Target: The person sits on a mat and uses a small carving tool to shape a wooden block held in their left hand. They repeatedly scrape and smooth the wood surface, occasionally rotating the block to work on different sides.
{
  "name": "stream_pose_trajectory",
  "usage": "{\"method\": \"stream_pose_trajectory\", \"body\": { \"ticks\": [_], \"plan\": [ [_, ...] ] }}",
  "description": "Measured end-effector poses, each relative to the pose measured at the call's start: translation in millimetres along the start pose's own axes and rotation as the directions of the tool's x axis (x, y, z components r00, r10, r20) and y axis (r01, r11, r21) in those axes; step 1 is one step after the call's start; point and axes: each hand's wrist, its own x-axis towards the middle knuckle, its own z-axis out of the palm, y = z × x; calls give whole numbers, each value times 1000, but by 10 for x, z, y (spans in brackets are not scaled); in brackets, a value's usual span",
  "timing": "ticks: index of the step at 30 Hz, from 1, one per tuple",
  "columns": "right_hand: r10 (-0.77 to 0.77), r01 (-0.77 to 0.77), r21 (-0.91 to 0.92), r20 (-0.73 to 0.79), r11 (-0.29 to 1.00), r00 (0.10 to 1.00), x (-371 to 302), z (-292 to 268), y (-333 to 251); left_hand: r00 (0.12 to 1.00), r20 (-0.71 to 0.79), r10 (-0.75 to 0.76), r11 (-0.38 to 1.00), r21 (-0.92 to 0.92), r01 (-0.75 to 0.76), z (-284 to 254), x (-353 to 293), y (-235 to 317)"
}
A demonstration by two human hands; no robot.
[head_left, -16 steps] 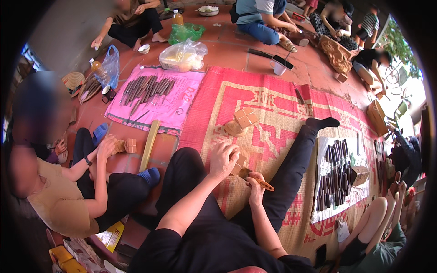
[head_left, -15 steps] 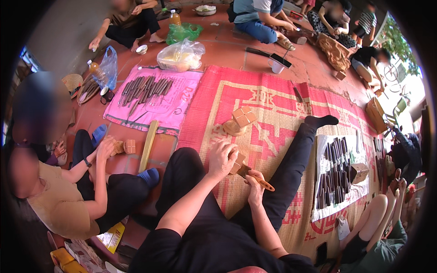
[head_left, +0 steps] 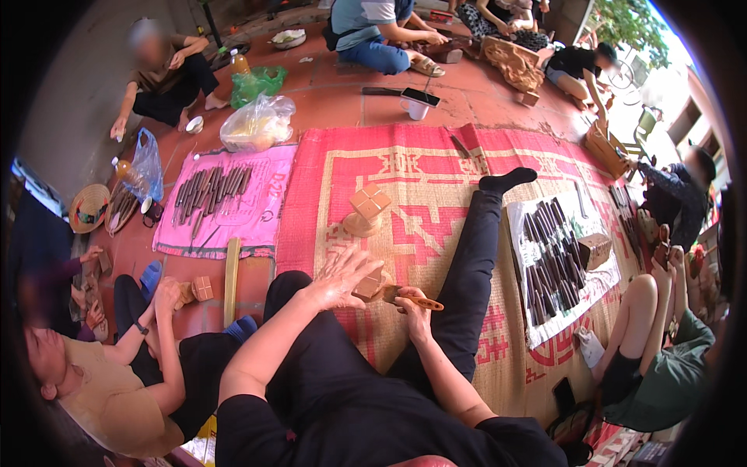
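A light-brown wooden block (head_left: 369,286) is between my hands, low over my lap. My left hand (head_left: 342,280) lies over its left side with the fingers stretched out and spread; whether the palm touches the wood is hidden. In my right hand (head_left: 412,305) is a brush (head_left: 428,303) with a flat wooden handle, its dark head pointing at the block. Ahead on the mat stands another wooden block (head_left: 370,201) with crossed pale lines on top, and a rounded wooden piece (head_left: 362,226) shows below it.
Several dark-handled tools lie on a pink cloth (head_left: 268,210) at left and a white sheet (head_left: 529,331) at right. A patterned mat (head_left: 436,265) spreads beneath my outstretched leg. A person at left holds a similar block (head_left: 202,288). Farther back sit a cup with a phone (head_left: 420,97) and bags.
My left hand's fingers have spread out from a curled hold over the block. The brush has turned flatter in my right hand. The whole view has shifted, with things appearing farther left.
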Motion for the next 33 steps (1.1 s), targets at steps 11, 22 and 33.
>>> {"method": "stream_pose_trajectory", "body": {
  "ticks": [11,22,33],
  "plan": [
    [6,-4,108,-15,994,1000,137,-189,68,999,30,26,999,30,-27,4,397,33],
    [-28,31,78,-47,996,999,172,-251,58,860,-91,-502,835,-311,454,14,268,265],
    [-73,71,52,41,996,996,214,-234,78,686,-151,-712,673,-429,603,240,334,256]
  ]
}}
